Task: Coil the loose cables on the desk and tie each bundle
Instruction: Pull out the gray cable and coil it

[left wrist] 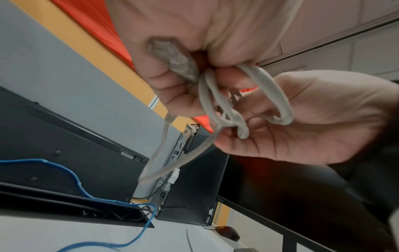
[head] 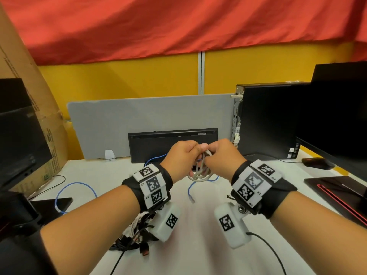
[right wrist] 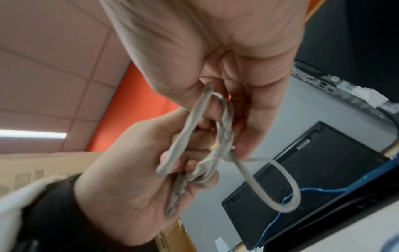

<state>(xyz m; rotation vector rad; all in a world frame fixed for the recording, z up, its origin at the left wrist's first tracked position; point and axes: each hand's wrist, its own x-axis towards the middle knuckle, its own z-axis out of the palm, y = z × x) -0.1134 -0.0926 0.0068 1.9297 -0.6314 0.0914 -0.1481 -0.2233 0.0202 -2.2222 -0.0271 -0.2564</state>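
Grey cable coil (head: 200, 171) gripped between left hand (head: 181, 155), right hand (head: 224, 155).

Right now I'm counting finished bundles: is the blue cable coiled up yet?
No, the blue cable lies loose across the desk while both hands hold the grey cable.

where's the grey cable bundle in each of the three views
Head: grey cable bundle at centre, coils hanging between left hand and right hand, above the desk.
Left wrist: upper centre-right, loops in both hands' grip.
Right wrist: centre, one loop trailing lower right.
Shared landmark: the black computer tower.
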